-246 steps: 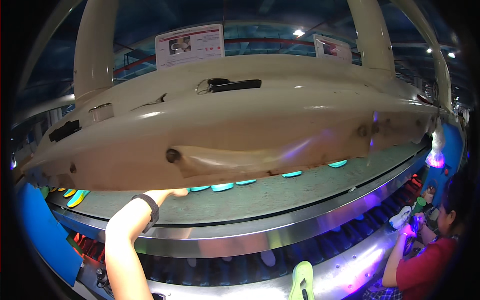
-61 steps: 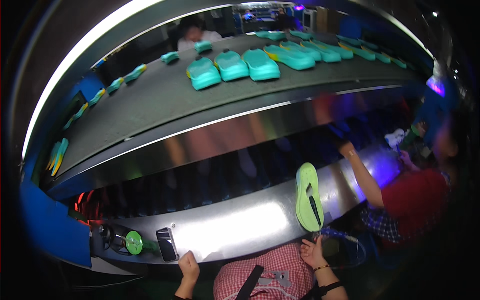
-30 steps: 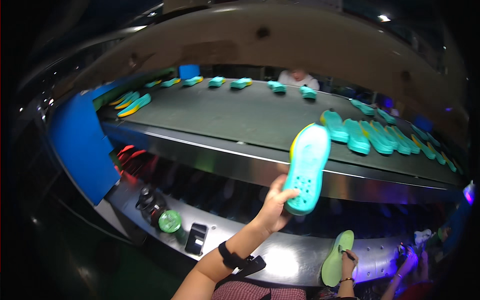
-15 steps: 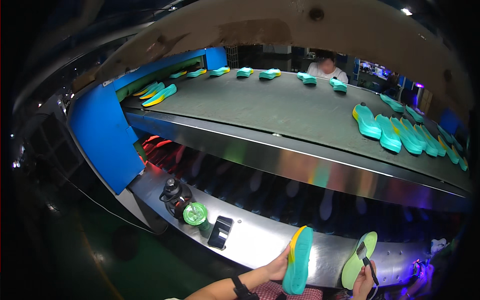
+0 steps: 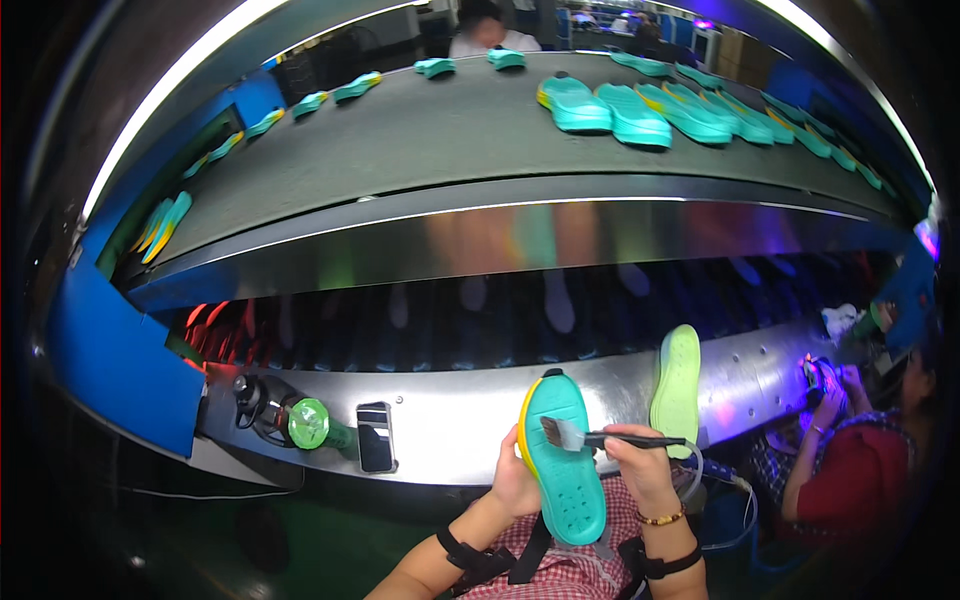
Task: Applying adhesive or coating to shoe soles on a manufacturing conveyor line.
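The shoe sole (image 5: 565,490) under the brush (image 5: 594,440) is blue-green, with yellow down one side and a bit of black on top. The brush has a black handle and brown hairs. Another sole (image 5: 677,385) is light green. The cloth (image 5: 622,505) has red and white checks. The cup (image 5: 308,423) is green, the bottle (image 5: 262,410) black.

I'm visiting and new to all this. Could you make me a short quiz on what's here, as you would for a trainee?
1. What does each hand hold: the left hand and the right hand?
2. True or false: the phone lies left of the green cup.
3. Which colour is the sole lying on the metal ledge: A red, B pale green, C white?

Key: 1. Left: teal sole; right: brush. 2. False; it lies to the right. 3. B, pale green.
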{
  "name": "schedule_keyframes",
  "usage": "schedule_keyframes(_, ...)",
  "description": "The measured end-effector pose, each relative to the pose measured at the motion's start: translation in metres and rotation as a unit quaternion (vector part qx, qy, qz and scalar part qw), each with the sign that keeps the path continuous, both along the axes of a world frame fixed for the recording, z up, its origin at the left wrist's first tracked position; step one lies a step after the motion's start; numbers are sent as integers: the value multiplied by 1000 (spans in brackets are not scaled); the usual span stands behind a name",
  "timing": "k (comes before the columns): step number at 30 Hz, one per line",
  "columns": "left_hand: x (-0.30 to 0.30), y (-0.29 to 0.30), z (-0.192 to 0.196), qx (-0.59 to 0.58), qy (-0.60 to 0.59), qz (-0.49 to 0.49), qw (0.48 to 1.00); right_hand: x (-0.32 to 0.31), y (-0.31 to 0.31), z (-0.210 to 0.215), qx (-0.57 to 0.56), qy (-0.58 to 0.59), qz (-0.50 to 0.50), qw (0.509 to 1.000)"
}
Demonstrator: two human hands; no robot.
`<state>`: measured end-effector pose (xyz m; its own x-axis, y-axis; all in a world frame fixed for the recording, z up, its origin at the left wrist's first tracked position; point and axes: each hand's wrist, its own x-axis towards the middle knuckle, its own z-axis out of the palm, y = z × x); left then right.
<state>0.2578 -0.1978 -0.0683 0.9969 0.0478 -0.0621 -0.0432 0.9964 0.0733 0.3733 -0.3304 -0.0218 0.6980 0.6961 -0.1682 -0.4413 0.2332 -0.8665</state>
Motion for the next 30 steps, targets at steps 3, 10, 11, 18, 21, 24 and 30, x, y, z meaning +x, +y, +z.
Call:
schedule_keyframes(3,-1,-5,13,58,52,7,997,5,5,6,-22,-14,1,1000)
schedule_keyframes(10,3,-8,15,87,14,-14,996,16,22,18,-76,-84,6,994)
schedule_keyframes(11,4,-8,14,82,7,-3,997,17,23,20,-76,-78,-1,994)
schedule_keyframes(18,25,-20,4,107,159,131,973,1,43,26,-112,-415,-24,903)
schedule_keyframes(21,26,-7,2,134,214,135,958,-15,34,27,-131,-552,26,823)
schedule_keyframes(24,13,21,5,157,171,152,961,-21,8,35,-101,-558,131,813)
schedule_keyframes(30,1,17,21,161,78,76,981,0,-9,63,-103,-349,216,906)
